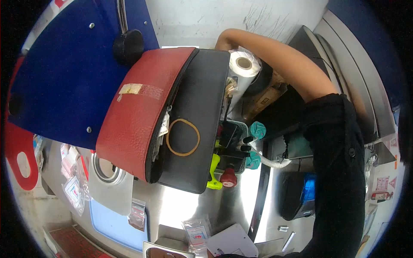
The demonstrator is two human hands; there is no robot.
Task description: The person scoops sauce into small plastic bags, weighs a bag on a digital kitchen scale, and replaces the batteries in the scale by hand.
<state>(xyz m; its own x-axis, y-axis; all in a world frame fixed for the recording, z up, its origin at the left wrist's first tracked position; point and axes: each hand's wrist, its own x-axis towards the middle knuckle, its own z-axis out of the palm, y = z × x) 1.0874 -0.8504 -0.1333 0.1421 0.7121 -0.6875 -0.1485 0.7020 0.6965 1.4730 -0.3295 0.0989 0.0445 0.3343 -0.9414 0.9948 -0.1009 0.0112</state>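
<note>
My right arm, in a black sleeve, reaches up the right side and bends left at the top. My right hand is partly behind a white roll of film, and its fingers are hidden. My left hand is out of sight. Close to the camera stands a red and black zip pouch, tilted, its zip open with papers showing inside. A tan rubber band lies on its black side. Neither hand is seen touching the pouch.
A large blue panel fills the upper left. Beyond the pouch, a bin holds tools with teal handles, a yellow-green handle and a red knob. Below lie a light-blue tray, plastic packets and a white plate.
</note>
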